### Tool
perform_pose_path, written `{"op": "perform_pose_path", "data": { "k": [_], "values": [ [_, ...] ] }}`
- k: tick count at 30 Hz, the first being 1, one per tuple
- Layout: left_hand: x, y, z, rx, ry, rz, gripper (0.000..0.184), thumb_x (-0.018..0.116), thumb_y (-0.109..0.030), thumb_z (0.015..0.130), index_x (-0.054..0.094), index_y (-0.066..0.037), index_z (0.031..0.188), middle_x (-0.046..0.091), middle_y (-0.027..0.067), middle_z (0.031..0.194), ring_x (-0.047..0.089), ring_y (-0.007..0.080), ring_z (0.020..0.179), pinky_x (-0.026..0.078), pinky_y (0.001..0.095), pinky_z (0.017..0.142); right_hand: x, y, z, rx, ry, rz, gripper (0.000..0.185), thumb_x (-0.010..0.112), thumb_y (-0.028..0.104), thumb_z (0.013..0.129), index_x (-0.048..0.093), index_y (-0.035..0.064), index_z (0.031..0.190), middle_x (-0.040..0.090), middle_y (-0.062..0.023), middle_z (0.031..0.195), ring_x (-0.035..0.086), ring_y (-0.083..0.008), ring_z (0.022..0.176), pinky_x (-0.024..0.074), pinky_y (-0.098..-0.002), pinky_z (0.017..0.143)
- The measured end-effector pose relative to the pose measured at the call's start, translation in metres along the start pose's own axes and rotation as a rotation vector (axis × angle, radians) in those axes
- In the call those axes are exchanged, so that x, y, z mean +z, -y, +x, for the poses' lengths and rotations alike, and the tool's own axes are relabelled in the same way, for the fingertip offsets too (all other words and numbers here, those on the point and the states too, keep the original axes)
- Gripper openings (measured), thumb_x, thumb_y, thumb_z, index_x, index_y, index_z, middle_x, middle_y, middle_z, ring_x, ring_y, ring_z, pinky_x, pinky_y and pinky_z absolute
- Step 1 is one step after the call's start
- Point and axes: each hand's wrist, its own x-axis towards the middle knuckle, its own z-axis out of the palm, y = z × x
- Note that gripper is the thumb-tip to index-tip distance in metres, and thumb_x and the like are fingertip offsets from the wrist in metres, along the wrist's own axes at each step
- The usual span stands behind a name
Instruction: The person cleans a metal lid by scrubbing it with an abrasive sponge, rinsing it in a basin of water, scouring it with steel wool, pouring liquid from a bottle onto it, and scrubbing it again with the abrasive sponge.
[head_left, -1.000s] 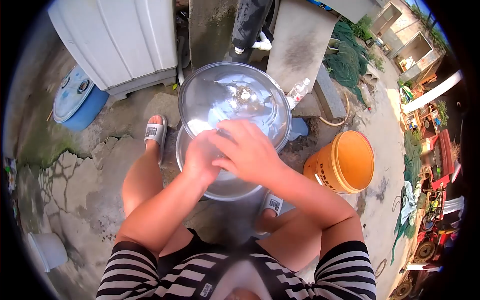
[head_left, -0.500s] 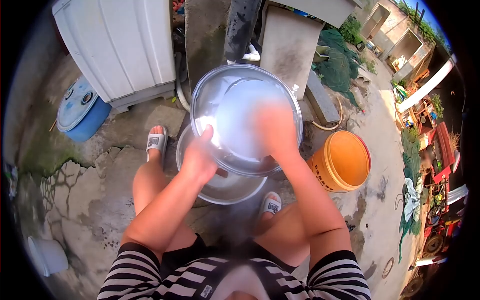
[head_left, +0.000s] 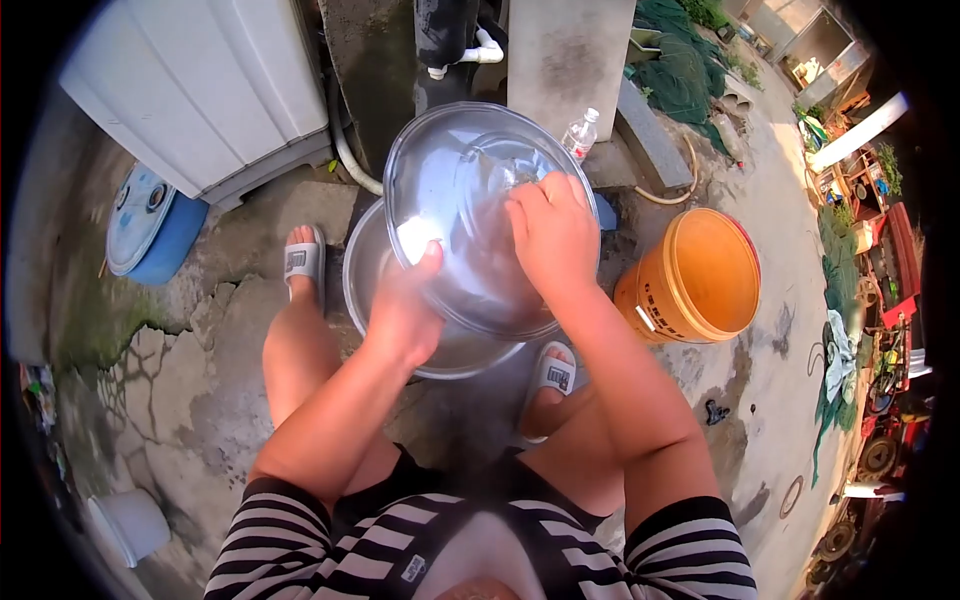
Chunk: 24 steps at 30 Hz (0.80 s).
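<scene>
A shiny metal basin (head_left: 470, 290) is tilted above a second metal basin (head_left: 460, 358) that stands on the ground between the feet. My left hand (head_left: 405, 310) grips the lower left rim of the upper basin, thumb on its inner side. Inside that basin, toward its right, my right hand (head_left: 550, 230) has its fingers curled together against the inner surface. Whether anything is in those fingers is hidden.
An orange bucket (head_left: 715, 275) stands at the right, a blue barrel (head_left: 155, 225) at the left. Behind the basins are a clear bottle (head_left: 580, 135), a dark pipe (head_left: 442, 50) and a concrete block (head_left: 650, 135). A white bucket (head_left: 130, 525) is at the lower left.
My hands were together over the basin a second ago and are now apart, the left at the rim. My right hand swept across the inside, and its fingers are now curled.
</scene>
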Motion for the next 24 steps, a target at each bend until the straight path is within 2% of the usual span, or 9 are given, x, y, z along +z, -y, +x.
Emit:
{"op": "perform_pose_path", "data": {
  "k": [6,7,10,14,15,18,21,22,24],
  "values": [
    [-0.01,0.0,0.005,0.006,0.017,-0.031,0.042,0.058,-0.021,0.107,0.049,0.002,0.141,0.061,0.0163,0.135,0.062,0.0309,0.123,0.05,0.0492,0.107,0.005,0.003,-0.01,0.007,0.031,0.255,0.006,0.075,0.011,0.084,0.072,0.0103,0.089,0.056,-0.0082,0.085,0.059,-0.0311,0.085,0.0506,-0.0435,0.072],
    [-0.008,0.001,0.003,0.017,0.026,-0.024,0.042,0.058,-0.021,0.107,0.049,0.002,0.142,0.061,0.0162,0.135,0.062,0.031,0.123,0.05,0.0492,0.107,0.001,0.0,-0.007,0.031,0.051,0.069,0.005,0.075,0.011,0.084,0.072,0.01,0.089,0.057,-0.0083,0.086,0.059,-0.0315,0.087,0.051,-0.0435,0.073],
    [-0.003,0.003,-0.001,0.026,0.009,-0.022,0.044,0.057,-0.023,0.107,0.048,0.002,0.143,0.061,0.0161,0.136,0.061,0.031,0.124,0.049,0.0496,0.108,-0.007,0.0,-0.002,0.055,0.081,-0.039,0.005,0.07,0.013,0.085,0.068,0.008,0.084,0.06,-0.0077,0.09,0.06,-0.0304,0.094,0.0529,-0.0435,0.073],
    [-0.005,0.003,0.0,0.027,0.018,-0.057,0.044,0.056,-0.024,0.108,0.048,0.002,0.143,0.061,0.0163,0.137,0.061,0.0308,0.124,0.048,0.0504,0.11,-0.006,0.005,-0.011,0.082,0.104,0.214,0.005,0.074,0.011,0.086,0.07,0.0079,0.085,0.058,-0.0094,0.087,0.061,-0.0324,0.091,0.0517,-0.0442,0.076],
    [-0.005,0.002,-0.001,0.029,0.015,-0.054,0.044,0.056,-0.024,0.108,0.048,0.002,0.143,0.061,0.0162,0.137,0.061,0.0308,0.125,0.048,0.0504,0.11,-0.008,-0.001,-0.007,0.096,0.124,0.036,0.005,0.073,0.011,0.087,0.07,0.0076,0.086,0.058,-0.0099,0.086,0.061,-0.0331,0.09,0.0518,-0.0438,0.077],
    [0.001,0.004,-0.002,0.024,0.01,-0.058,0.044,0.056,-0.023,0.108,0.047,0.001,0.144,0.061,0.0161,0.138,0.06,0.0308,0.127,0.047,0.0504,0.11,-0.005,-0.016,-0.003,0.133,0.041,0.002,0.004,0.073,0.011,0.087,0.07,0.0081,0.086,0.059,-0.0093,0.086,0.061,-0.0333,0.089,0.0519,-0.0437,0.077],
    [-0.003,0.0,-0.002,0.001,0.012,-0.051,0.045,0.055,-0.024,0.108,0.047,0.001,0.145,0.06,0.016,0.139,0.06,0.0313,0.128,0.047,0.0505,0.111,-0.007,-0.005,-0.009,0.029,0.083,0.122,0.007,0.072,0.014,0.088,0.069,0.0077,0.086,0.062,-0.0105,0.09,0.061,-0.0334,0.092,0.0518,-0.0444,0.079],
    [-0.004,0.001,-0.002,-0.008,0.018,-0.061,0.043,0.055,-0.024,0.108,0.047,0.0,0.144,0.06,0.0143,0.136,0.06,0.0296,0.123,0.048,0.0487,0.107,-0.008,-0.003,-0.011,0.034,0.114,0.17,0.01,0.072,0.017,0.088,0.068,0.0072,0.086,0.063,-0.0103,0.092,0.061,-0.033,0.094,0.0521,-0.0442,0.081],
    [-0.001,0.002,-0.003,-0.025,0.035,-0.085,0.04,0.055,-0.024,0.108,0.049,-0.003,0.142,0.061,0.0108,0.129,0.062,0.0262,0.114,0.051,0.0452,0.099,-0.006,-0.022,-0.007,0.103,0.111,0.002,0.011,0.072,0.017,0.088,0.068,0.0072,0.087,0.063,-0.0101,0.092,0.061,-0.0332,0.094,0.0521,-0.0438,0.082]
  ]
}}
